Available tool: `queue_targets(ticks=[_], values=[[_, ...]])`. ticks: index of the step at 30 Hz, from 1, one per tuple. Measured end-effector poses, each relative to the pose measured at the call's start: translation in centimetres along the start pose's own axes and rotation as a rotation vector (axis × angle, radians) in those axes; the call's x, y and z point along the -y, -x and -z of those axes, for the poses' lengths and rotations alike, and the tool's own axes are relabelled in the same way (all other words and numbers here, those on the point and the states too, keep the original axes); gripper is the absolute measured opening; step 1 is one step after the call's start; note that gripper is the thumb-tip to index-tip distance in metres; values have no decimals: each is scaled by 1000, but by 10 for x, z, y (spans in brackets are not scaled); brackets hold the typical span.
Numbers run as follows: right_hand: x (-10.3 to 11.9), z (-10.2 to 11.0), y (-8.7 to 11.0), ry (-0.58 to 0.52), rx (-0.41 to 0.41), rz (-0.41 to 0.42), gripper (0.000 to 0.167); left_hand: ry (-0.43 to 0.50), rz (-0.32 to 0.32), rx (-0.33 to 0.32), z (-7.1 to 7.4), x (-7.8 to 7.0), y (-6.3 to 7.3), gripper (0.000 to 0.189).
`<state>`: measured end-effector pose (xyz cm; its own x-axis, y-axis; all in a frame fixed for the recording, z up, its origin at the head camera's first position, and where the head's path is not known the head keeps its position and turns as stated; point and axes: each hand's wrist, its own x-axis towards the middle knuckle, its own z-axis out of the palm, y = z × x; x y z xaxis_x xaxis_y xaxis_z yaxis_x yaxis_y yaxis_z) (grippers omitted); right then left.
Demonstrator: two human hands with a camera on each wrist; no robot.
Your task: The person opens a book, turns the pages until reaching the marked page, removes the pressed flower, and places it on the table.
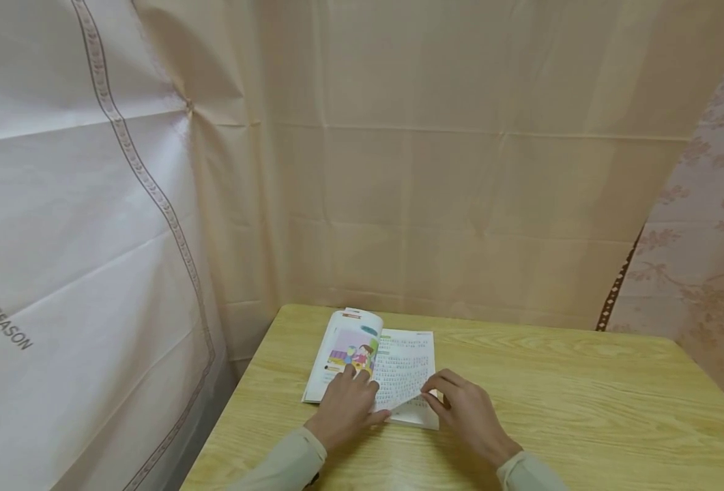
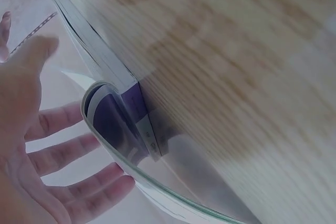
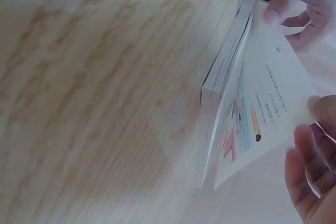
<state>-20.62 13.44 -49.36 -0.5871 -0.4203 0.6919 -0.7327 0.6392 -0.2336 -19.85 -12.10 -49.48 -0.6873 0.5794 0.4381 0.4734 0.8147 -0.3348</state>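
An open book (image 1: 407,344) lies on the wooden table, with a coloured picture on its left page and printed text on the right. My left hand (image 1: 344,408) rests on the lower left page, fingers extended and the thumb reaching across toward the right page's lower edge. In the left wrist view, the left part of the book (image 2: 139,174) curves up beneath those fingers. My right hand (image 1: 467,417) pinches the outer corner of a text page (image 3: 281,90) between thumb and fingers. That page stands lifted off the pages under it, and its illustrated underside shows in the right wrist view.
The yellow wood-grain table (image 1: 558,395) stretches mostly to the right of the book. A beige cloth (image 1: 447,170) hangs behind it. A white printed sheet (image 1: 91,273) hangs on the left, and a floral one (image 1: 705,273) on the right.
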Motion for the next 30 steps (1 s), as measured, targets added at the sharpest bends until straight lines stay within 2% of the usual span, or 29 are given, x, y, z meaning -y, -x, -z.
queue_targets(ticks=[3,8,11,13,18,21,24,30], values=[[0,0,0,-7,-20,8,26,30,22,9,0,-1,-1,52],[-1,1,1,-15,-13,-40,27,80,86,5,-1,-2,-1,33],[-2,2,3,-15,29,-113,32,81,119,-14,-2,-1,-1,22],[-2,3,4,-17,101,-164,32,81,149,-22,-4,-1,-2,21],[0,2,9,-16,346,-208,31,103,218,-75,-4,1,-2,51],[1,0,12,-29,434,-201,33,147,236,-106,-2,1,-3,71],[0,-1,13,-36,467,-188,34,167,244,-116,0,2,-6,82],[-2,-2,12,1,467,-171,26,115,241,-131,2,4,-6,80]])
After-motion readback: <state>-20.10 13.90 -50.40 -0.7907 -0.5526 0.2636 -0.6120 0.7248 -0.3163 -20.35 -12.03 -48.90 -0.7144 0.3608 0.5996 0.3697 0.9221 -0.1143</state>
